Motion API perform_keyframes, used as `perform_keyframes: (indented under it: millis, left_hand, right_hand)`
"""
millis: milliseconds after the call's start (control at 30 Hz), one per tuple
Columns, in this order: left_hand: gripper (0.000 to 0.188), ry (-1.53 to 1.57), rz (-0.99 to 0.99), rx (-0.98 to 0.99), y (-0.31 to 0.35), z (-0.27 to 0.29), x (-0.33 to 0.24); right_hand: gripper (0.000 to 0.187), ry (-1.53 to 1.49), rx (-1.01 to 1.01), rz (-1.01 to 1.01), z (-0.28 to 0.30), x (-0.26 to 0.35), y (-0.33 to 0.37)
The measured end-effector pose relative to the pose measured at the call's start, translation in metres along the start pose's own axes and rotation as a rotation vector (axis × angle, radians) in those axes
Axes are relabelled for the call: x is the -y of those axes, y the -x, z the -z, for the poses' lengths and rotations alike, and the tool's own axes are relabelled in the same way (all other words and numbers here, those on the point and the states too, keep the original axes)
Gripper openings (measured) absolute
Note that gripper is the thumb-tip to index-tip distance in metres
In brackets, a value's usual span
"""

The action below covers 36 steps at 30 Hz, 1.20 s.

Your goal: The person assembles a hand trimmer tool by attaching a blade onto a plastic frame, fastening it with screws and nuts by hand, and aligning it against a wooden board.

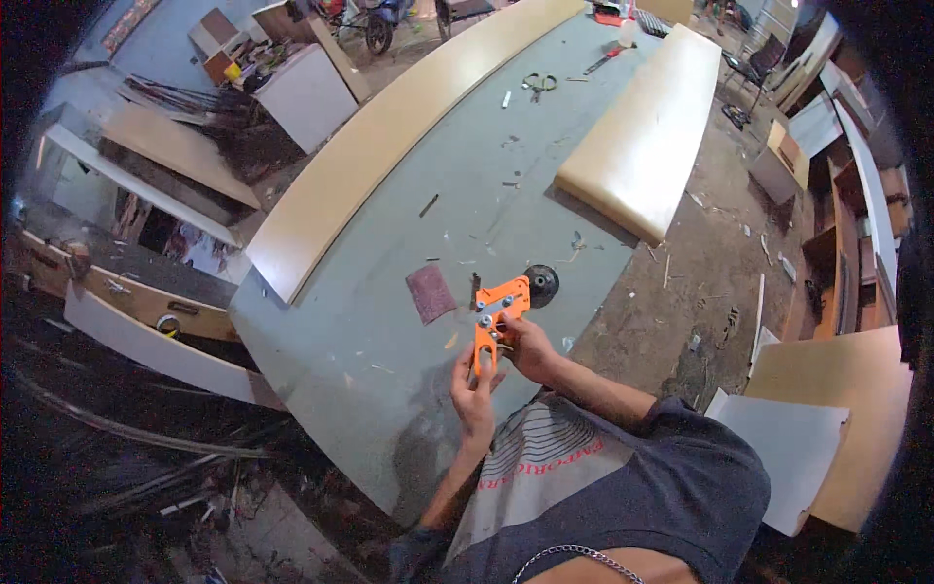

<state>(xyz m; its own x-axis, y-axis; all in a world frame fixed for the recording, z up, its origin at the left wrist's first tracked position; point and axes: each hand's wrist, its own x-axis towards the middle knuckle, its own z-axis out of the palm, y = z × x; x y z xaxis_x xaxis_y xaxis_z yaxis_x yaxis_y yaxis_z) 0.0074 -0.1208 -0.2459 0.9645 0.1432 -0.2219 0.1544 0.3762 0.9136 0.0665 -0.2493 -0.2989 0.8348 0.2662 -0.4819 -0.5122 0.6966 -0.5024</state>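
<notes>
Over the near part of the grey-green table (409,234), both hands hold an orange hand tool (513,292) with round bolts, a grey metal plate and a looped handle. My left hand (474,385) is closed around its lower end. My right hand (530,348) grips its right side, with fingertips partly hidden by the tool. Just beyond the tool, a black round disc (542,284) lies on the table. A dark reddish sanding sheet (430,292) lies to the left, and a small dark strip (476,288) lies between them.
A long pale board (389,127) runs along the table's left edge. A thick pale panel (647,131) lies at the far right. Scissors (538,84) and scraps lie farther back. Boards (827,409) lean at the right; more panels (165,146) stand at the left.
</notes>
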Motion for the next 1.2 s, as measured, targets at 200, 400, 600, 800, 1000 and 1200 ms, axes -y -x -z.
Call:
perform_keyframes:
  millis: [200,400,600,800,1000,1200]
  left_hand:
    - [0.047,-0.225,0.064,0.258,-0.005,0.014,0.038]
    - [0.041,-0.412,0.31,0.358,-0.013,0.018,0.073]
    - [0.042,-0.608,0.127,0.334,-0.042,-0.013,0.104]
    - [0.041,-0.755,0.009,0.239,-0.051,-0.033,0.111]
    - [0.039,-0.752,0.019,0.181,-0.045,-0.042,0.122]
    - [0.037,-0.843,-0.082,0.407,-0.061,-0.073,0.127]
  right_hand:
    - [0.035,0.146,-0.323,0.086,0.032,0.023,-0.025]
    - [0.039,0.459,-0.449,0.25,0.093,0.084,-0.038]
    - [0.038,0.393,-0.49,0.53,0.164,0.107,-0.074]
    - [0.039,0.326,-0.625,0.327,0.145,0.159,-0.018]
    - [0.038,0.198,-0.823,0.563,0.205,0.234,0.021]
    - [0.036,-0.136,-0.849,0.741,0.267,0.301,0.023]
